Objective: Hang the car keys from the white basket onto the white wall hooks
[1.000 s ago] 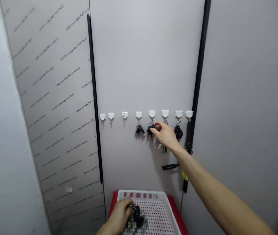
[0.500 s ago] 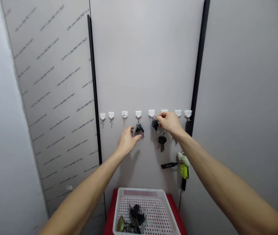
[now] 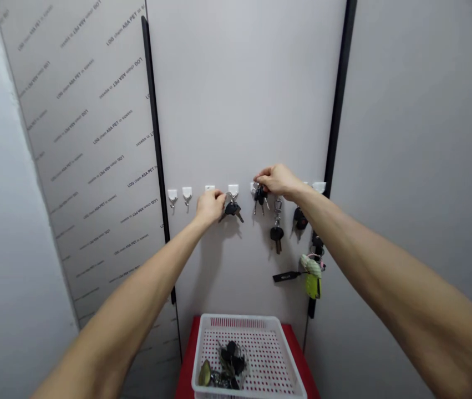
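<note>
My left hand (image 3: 211,205) pinches the ring of a bunch of black-headed keys (image 3: 232,208), just under a white wall hook (image 3: 233,190). Those keys lie splayed against the panel. To the right, the fingers of my right hand (image 3: 278,180) close on the ring of a second bunch of keys (image 3: 260,195), raised in front of another white hook (image 3: 252,188). Whether either ring rests on its hook I cannot tell. Below my right wrist hangs a key on a metal clasp (image 3: 277,233); the hook above it is hidden behind my hand.
Two hooks (image 3: 187,193) at the left carry nothing. More keys (image 3: 300,219) and a bunch with a yellow-green tag (image 3: 313,286) hang at the right. Below, a white perforated basket (image 3: 292,354) holding several keys stands on a red surface (image 3: 188,354). Black strips (image 3: 338,105) edge the panel.
My left hand has risen and its fingers have closed on the left bunch's ring. My right hand has moved slightly up, lifting its bunch.
</note>
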### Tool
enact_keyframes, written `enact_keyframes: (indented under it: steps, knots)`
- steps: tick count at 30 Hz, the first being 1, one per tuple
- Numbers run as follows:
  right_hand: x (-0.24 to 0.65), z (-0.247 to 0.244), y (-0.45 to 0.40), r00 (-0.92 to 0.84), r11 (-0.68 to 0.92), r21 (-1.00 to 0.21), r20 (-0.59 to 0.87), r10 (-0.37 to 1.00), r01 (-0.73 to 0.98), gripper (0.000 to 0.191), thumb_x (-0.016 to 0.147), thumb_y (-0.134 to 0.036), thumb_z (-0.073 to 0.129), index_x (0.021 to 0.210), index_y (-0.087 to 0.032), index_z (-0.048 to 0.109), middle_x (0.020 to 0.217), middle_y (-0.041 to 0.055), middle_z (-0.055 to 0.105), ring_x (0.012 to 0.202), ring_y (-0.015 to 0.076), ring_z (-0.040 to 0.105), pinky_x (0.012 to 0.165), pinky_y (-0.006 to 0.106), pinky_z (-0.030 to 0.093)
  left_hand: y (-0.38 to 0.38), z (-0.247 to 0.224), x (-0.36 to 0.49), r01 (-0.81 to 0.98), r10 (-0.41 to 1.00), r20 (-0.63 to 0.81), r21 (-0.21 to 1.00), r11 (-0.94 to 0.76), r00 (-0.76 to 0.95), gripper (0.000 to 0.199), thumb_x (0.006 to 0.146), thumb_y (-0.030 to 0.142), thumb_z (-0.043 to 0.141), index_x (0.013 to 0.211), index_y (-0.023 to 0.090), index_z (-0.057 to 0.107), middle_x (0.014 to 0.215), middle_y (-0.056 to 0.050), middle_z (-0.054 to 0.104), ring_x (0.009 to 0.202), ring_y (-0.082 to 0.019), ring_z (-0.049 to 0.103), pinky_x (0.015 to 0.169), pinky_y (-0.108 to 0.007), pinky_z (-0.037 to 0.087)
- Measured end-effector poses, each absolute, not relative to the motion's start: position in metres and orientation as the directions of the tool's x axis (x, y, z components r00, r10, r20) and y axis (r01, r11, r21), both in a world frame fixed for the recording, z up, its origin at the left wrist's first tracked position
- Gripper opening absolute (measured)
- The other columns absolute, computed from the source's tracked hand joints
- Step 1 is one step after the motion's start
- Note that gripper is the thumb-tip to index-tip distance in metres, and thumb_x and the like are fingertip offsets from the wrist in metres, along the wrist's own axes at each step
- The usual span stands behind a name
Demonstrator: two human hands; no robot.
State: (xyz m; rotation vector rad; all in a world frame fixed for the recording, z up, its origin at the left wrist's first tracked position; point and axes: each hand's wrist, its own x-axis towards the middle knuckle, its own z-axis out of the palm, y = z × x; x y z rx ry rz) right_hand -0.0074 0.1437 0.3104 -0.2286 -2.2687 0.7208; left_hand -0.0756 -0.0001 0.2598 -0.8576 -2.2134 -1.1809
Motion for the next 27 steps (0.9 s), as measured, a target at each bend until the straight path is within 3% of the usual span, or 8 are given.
enact_keyframes:
  steps: [4, 7, 13, 15, 19, 23, 27]
  knots:
    - [-0.004, 0.315, 0.141, -0.719, 0.887, -0.461, 0.625, 0.304, -0.025, 0.018, 0.064, -0.014, 0.043, 0.073, -0.011, 0.059, 0.044, -0.0014, 0.047, 0.038, 0.0038, 0.037, 0.041, 0.017, 0.033, 0.003, 0.284, -0.069, 0.765, 0.441, 0.661, 0.335, 0.550, -0.607, 0.020, 0.065, 0.024, 0.039, 0.069, 0.016, 0.057, 0.065, -0.004, 0.057, 0.059, -0.012, 0.048, 0.054, -0.022, 0.034]
    - [0.003, 0.316, 0.139, -0.795, 0.946, -0.323, 0.578, 0.181, -0.019, 0.020, 0.063, -0.014, 0.043, 0.075, -0.011, 0.059, 0.051, 0.0001, 0.052, 0.040, 0.0042, 0.039, 0.043, 0.016, 0.033, 0.011, 0.299, -0.065, 0.769, 0.481, 0.683, 0.189, 0.610, -0.550, 0.022, 0.064, 0.023, 0.039, 0.072, 0.016, 0.058, 0.071, -0.005, 0.058, 0.064, -0.013, 0.048, 0.057, -0.024, 0.034]
    - [0.021, 0.295, 0.134, -0.813, 0.995, -0.030, 0.579, -0.063, -0.099, 0.019, 0.061, -0.013, 0.043, 0.071, -0.015, 0.059, 0.058, 0.0012, 0.056, 0.051, 0.0080, 0.046, 0.051, 0.018, 0.034, 0.015, 0.294, -0.057, 0.913, 0.580, 0.743, 0.099, 0.397, -0.333, 0.023, 0.068, 0.023, 0.035, 0.074, 0.016, 0.057, 0.070, -0.002, 0.057, 0.066, -0.010, 0.047, 0.060, -0.020, 0.035]
    - [0.028, 0.277, 0.135, -0.799, 0.989, -0.056, 0.596, -0.075, -0.135, 0.019, 0.063, -0.014, 0.042, 0.072, -0.015, 0.058, 0.057, 0.0011, 0.056, 0.050, 0.0083, 0.045, 0.051, 0.019, 0.035, 0.011, 0.273, -0.054, 0.934, 0.623, 0.717, 0.115, 0.338, -0.314, 0.023, 0.068, 0.022, 0.035, 0.071, 0.016, 0.057, 0.068, -0.001, 0.056, 0.065, -0.010, 0.047, 0.060, -0.020, 0.035]
    - [0.039, 0.212, 0.137, -0.861, 0.941, -0.242, 0.502, -0.085, -0.234, 0.020, 0.063, -0.012, 0.038, 0.071, -0.014, 0.056, 0.056, 0.0020, 0.055, 0.047, 0.0090, 0.045, 0.047, 0.020, 0.035, 0.001, 0.195, -0.046, 0.916, 0.718, 0.570, 0.263, 0.302, -0.400, 0.023, 0.069, 0.021, 0.034, 0.069, 0.014, 0.056, 0.067, -0.002, 0.055, 0.064, -0.010, 0.047, 0.060, -0.019, 0.035]
    - [0.045, 0.118, 0.133, -0.925, 0.867, -0.423, 0.368, -0.100, -0.262, 0.025, 0.061, -0.009, 0.035, 0.066, -0.019, 0.057, 0.052, 0.0000, 0.055, 0.044, 0.0101, 0.045, 0.044, 0.021, 0.035, -0.004, 0.100, -0.031, 0.855, 0.806, 0.322, 0.340, 0.391, -0.496, 0.025, 0.070, 0.019, 0.032, 0.066, 0.014, 0.056, 0.066, -0.003, 0.056, 0.064, -0.011, 0.048, 0.059, -0.019, 0.036]
    - [0.049, 0.040, 0.127, -0.941, 0.807, -0.541, 0.333, -0.053, -0.237, 0.028, 0.057, -0.007, 0.037, 0.061, -0.026, 0.057, 0.048, -0.0036, 0.055, 0.042, 0.0099, 0.046, 0.039, 0.020, 0.034, -0.009, 0.030, -0.014, 0.811, 0.815, 0.184, 0.350, 0.468, -0.549, 0.026, 0.070, 0.018, 0.030, 0.067, 0.016, 0.056, 0.071, -0.003, 0.057, 0.068, -0.012, 0.050, 0.062, -0.021, 0.036]
